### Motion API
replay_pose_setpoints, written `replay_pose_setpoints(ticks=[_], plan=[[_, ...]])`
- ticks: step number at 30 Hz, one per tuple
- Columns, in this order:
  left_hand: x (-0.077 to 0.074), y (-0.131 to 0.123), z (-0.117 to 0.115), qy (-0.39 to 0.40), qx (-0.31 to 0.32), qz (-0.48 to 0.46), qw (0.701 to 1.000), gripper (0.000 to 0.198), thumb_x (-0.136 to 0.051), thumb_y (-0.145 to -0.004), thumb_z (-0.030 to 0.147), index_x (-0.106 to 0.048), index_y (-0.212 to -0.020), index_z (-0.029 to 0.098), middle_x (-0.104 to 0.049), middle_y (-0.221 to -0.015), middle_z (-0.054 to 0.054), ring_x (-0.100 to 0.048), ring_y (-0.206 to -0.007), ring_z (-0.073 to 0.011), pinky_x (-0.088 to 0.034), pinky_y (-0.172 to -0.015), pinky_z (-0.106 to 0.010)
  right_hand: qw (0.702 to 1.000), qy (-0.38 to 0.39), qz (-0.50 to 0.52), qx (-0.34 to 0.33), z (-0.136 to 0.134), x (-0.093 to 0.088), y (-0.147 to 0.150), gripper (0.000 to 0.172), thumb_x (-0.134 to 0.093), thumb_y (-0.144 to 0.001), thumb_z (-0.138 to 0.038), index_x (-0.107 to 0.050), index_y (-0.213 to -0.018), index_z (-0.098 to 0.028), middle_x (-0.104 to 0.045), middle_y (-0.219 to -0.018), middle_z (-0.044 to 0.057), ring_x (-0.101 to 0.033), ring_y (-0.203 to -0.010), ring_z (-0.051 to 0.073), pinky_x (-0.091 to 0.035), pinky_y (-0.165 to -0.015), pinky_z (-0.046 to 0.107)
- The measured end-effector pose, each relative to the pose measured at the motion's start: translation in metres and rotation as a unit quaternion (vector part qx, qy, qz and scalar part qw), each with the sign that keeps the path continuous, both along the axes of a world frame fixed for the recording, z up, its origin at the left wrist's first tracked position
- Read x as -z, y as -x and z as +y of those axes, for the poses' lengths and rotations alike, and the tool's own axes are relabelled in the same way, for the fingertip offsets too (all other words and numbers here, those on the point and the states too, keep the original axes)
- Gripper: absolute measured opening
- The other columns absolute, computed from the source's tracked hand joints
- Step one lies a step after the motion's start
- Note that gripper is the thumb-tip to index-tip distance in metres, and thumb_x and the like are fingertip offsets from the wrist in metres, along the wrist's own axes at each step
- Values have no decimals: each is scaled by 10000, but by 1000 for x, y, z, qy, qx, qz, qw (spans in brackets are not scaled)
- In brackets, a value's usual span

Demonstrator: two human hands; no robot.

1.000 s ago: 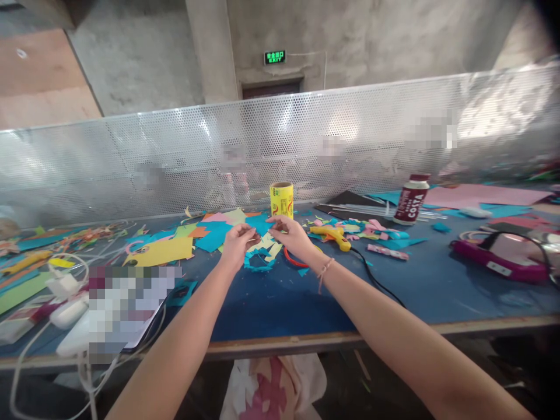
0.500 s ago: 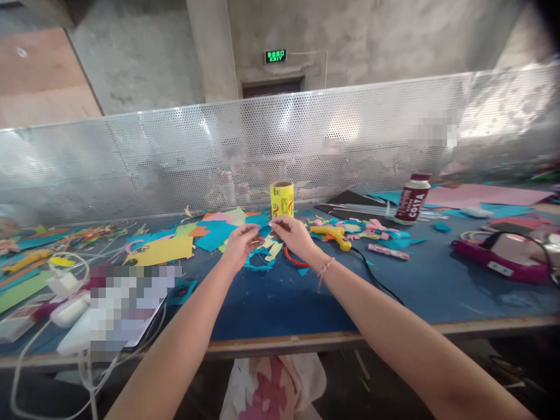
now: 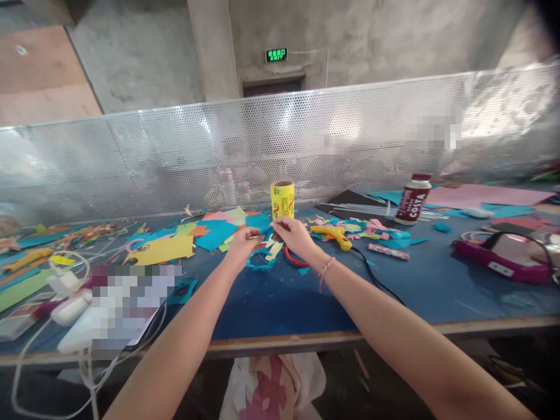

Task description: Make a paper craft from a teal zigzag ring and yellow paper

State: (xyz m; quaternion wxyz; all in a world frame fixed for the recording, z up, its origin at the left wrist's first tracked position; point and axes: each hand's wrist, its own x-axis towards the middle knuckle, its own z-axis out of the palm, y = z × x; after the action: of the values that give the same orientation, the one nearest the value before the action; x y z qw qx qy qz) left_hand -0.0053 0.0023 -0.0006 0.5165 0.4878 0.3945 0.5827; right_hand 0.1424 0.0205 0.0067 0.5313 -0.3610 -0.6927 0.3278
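Observation:
My left hand (image 3: 243, 247) and my right hand (image 3: 298, 239) are close together above the middle of the table, fingers pinched. Between the fingertips shows a small piece of blue paper (image 3: 266, 231), gripped from both sides; its exact shape is hard to make out. Under the hands lies a ring of blue paper scraps (image 3: 259, 261). Just behind my right hand stands a yellow tape roll (image 3: 282, 199). Right of that hand lies a yellow glue gun (image 3: 333, 234) with a black cord. A red curved piece (image 3: 296, 256) is partly covered by my right hand.
Coloured paper sheets (image 3: 164, 249) and scraps spread across the back. At right are a Costa bottle (image 3: 413, 199), a pink-patterned stick (image 3: 388, 252) and a purple power strip (image 3: 501, 262). White cables and a tablet (image 3: 146, 329) lie at left. A perforated metal screen (image 3: 184, 157) closes the back.
My left hand's fingers have curled in slightly, and more of the small blue paper shows between the fingertips. My right hand has barely moved.

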Motion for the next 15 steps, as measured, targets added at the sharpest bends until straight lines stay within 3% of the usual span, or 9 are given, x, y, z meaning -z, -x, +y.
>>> replay_pose_setpoints(ticks=[7,11,15], plan=[[2,5,6,-7,-59,-9,998,263,-704,-578,258,-593,-781,132,-593,-696,0,-568,-564,-102,-483,-591,-272,998,0,-12,-55,0,3,1,222,-541,-727,-279,-528,-931,-193,-554,-708,-2,-566,-627,128,-508,-604,296],[0,5,6,17,-54,-62,996,203,-696,-583,197,-579,-736,134,-566,-620,23,-538,-497,-76,-485,-572,-252,997,-28,-44,-56,1,5,1,331,-575,-670,-205,-510,-995,-190,-515,-692,-21,-534,-616,118,-493,-621,300],[-2,5,4,50,-34,-103,993,171,-681,-590,147,-563,-714,143,-571,-611,24,-548,-480,-79,-498,-568,-247,998,-18,-23,-56,3,6,0,331,-558,-661,-169,-508,-987,-190,-515,-709,-19,-535,-658,118,-483,-636,289]])
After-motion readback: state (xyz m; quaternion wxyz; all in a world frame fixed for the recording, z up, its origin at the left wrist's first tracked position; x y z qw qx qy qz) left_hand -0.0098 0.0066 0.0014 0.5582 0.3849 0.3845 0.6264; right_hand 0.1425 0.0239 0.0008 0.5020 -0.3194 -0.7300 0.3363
